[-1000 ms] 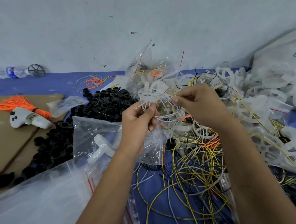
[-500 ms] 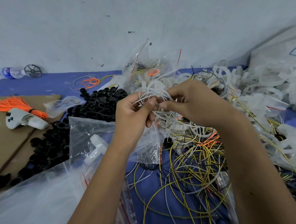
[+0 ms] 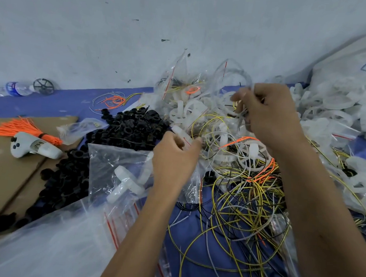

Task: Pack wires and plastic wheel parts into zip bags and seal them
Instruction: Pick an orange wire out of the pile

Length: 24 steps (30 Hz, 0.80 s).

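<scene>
Head view: your right hand (image 3: 268,115) pinches thin white wires (image 3: 241,111), while your left hand (image 3: 174,159) grips the clear zip bag (image 3: 117,168). Watch it, those loops could snag the yellow wire tangle (image 3: 244,205) nearby and drag extras along.

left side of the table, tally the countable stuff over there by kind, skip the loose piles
water bottle: 1
black spoked wheel: 1
white controller: 1
bundle of orange ties: 1
cardboard sheet: 1
total: 5
</scene>
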{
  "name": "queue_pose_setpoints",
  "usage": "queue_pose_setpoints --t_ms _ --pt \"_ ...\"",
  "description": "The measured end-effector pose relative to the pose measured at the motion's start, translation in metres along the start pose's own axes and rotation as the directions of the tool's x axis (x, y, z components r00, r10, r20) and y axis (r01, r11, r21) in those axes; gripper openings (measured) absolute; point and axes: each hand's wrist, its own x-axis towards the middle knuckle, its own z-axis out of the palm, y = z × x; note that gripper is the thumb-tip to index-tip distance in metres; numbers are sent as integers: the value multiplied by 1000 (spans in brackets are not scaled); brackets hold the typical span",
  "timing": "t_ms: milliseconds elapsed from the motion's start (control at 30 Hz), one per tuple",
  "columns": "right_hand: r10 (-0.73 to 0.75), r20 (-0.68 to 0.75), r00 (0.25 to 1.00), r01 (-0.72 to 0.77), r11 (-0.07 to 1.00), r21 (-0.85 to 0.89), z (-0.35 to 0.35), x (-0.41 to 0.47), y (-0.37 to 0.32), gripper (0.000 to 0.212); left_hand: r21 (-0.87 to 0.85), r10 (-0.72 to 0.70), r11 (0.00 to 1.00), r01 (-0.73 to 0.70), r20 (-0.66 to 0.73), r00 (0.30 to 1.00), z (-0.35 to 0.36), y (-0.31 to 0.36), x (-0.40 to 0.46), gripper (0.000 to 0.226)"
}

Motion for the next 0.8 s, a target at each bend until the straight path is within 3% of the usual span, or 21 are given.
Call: queue_pose_setpoints --t_ms 100,200,400,500,600,733,800 --pt "68 -63 996 -33 894 446 0 1 -8 28 251 63 965 -77 67 996 5 -1 -3 46" --pt "71 54 996 -90 752 653 -3 0 -13 28 259 103 958 -122 85 991 -2 0 -1 31" --pt "74 127 989 -144 663 735 9 -5 -11 31 -82 -113 988 131 193 975 -43 8 19 7" --pt "64 171 983 -164 724 670 24 -9 -4 30 -232 -167 945 232 272 948 -61 10 24 11" --pt "136 181 974 -212 825 523 38 -14 5 29 -277 -211 910 309 332 919 -72 11 26 13" --pt "243 124 962 -265 725 636 56 -18 8 29 -335 -207 880 338 370 906 -80 11 28 18" --pt "269 109 957 -279 752 597 66 -23 11 29 -379 -192 863 333 364 912 -83 11 29 22"
